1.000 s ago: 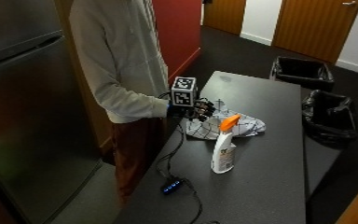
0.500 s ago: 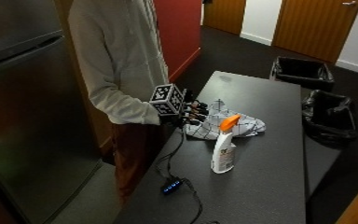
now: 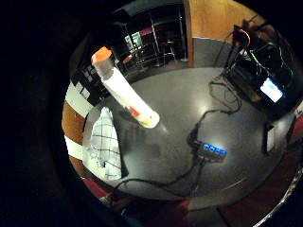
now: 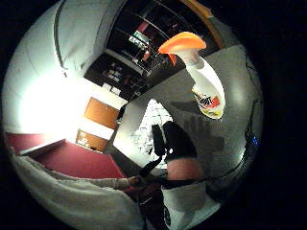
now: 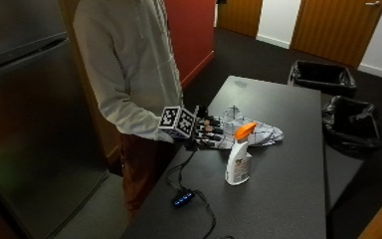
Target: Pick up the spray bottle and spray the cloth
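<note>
Standing upright on the dark surface (image 5: 290, 164), the spray bottle (image 5: 238, 160) has a white body and an orange trigger head, and nothing touches it. The gloved right hand (image 5: 204, 132) hovers just beside it, over the near edge of the checked cloth (image 5: 254, 133), with its fingers loosely spread and holding nothing. The cloth lies crumpled on the surface right behind the bottle, between the bottle and the far end. From the thumb side palm view the bottle (image 4: 204, 79) rises close in front of the palm, the cloth (image 4: 153, 122) spread below it. A black cable (image 5: 191, 169) runs along the surface edge to a small power strip (image 5: 182, 198) with blue lights. Two black-lined bins (image 5: 340, 99) stand on the floor beyond the surface, near wooden doors (image 5: 333, 27). A steel fridge (image 5: 25, 124) stands behind the person.
</note>
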### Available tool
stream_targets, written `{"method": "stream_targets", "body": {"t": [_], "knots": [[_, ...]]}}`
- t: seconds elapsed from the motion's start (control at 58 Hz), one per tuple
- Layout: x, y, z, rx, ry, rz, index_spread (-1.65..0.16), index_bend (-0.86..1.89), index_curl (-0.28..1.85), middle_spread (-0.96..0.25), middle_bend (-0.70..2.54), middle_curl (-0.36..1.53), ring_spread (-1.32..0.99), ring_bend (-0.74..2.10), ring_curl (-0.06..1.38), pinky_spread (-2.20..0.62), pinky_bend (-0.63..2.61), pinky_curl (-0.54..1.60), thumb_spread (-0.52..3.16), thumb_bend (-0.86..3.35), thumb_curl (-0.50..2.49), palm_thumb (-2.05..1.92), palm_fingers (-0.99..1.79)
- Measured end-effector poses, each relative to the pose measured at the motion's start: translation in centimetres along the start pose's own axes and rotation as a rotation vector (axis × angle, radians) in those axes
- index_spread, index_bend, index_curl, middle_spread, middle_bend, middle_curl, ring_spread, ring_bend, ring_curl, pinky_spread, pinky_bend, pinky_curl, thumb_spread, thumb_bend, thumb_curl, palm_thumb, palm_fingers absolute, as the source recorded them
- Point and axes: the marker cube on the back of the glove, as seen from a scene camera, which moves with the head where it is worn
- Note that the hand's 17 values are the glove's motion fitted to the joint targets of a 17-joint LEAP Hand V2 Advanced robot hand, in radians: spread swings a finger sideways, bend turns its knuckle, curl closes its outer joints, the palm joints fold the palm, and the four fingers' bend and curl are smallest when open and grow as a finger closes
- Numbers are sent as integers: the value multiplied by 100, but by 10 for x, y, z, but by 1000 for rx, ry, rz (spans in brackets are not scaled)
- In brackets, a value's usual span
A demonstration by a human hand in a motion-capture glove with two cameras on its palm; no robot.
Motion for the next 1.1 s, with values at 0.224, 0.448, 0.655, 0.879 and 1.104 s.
{"method": "stream_targets", "body": {"t": [0.224, 0.448, 0.655, 0.879, 1.104], "knots": [[10, -15, 10, 14, -165, 116, -35, 8, 17, -6, 22, 35, -7, 43, 33, 13, 42, 38, 101, -3, 40, 66, 21], [21, -25, 35, 17, -368, 292, -36, 9, 15, -7, 23, 36, -8, 47, 33, 13, 46, 38, 100, -3, 39, 65, 18], [16, -44, 59, -9, -524, 402, -37, 10, 15, -8, 21, 36, -9, 48, 33, 13, 50, 38, 99, -3, 39, 63, 14], [9, -63, 78, -36, -623, 445, -38, 9, 14, -10, 20, 35, -9, 50, 32, 12, 53, 38, 96, -3, 38, 63, 10], [7, -74, 99, -93, -672, 473, -40, 9, 13, -13, 20, 35, -11, 51, 32, 9, 56, 38, 92, -4, 36, 60, 5]]}}
